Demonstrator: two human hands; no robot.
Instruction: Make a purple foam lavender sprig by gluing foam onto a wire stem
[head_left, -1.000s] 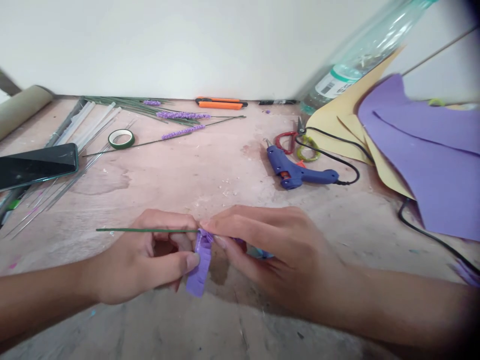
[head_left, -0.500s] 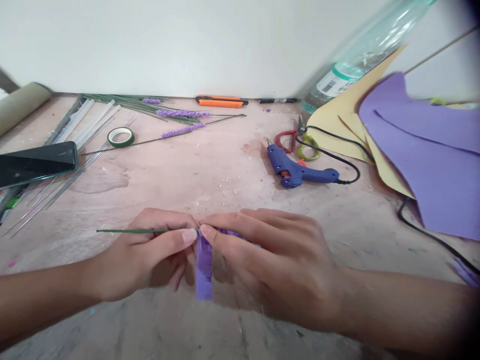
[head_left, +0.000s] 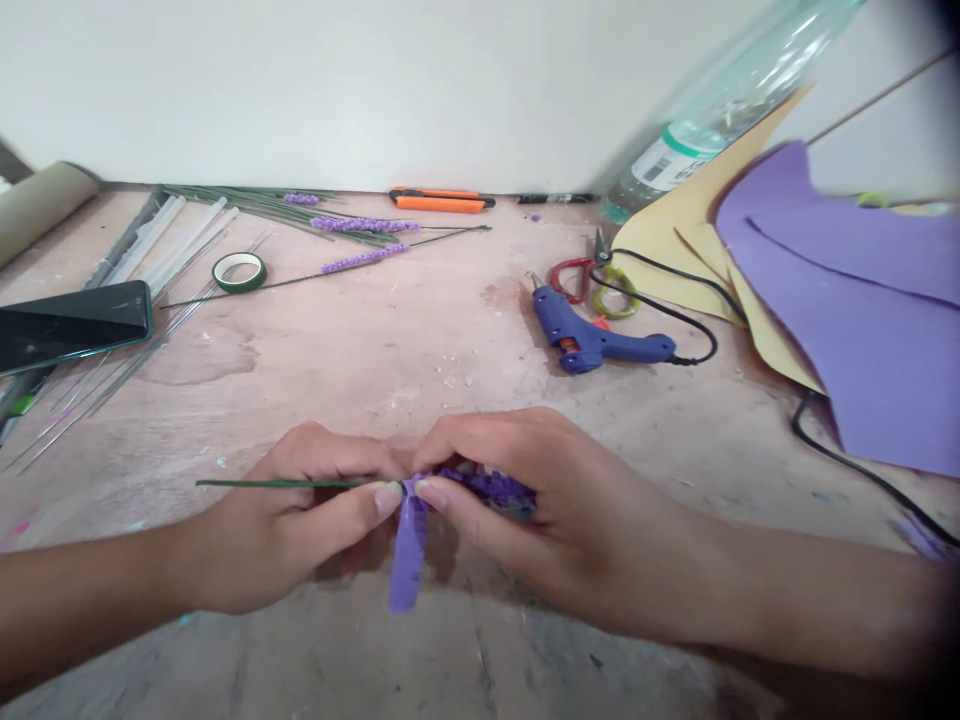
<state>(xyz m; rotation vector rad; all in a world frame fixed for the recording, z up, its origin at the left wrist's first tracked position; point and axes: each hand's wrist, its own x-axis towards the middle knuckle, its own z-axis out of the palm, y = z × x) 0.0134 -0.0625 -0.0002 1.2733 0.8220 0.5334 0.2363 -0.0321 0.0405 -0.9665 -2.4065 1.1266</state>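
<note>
Seeing left hand (head_left: 300,530) pinching the green wire (head_left: 277,484) level as an axle; right hand (head_left: 555,520) at 3 o'clock pinches the purple strip (head_left: 409,545) onto it, low over the table (head_left: 420,340).

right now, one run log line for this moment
left hand: pinches green wire stem | right hand: wraps purple fringe strip | nearby: glue gun

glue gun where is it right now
In the head view the blue glue gun lies on the table, right of centre, beyond the right hand, beside the scissors.
</note>
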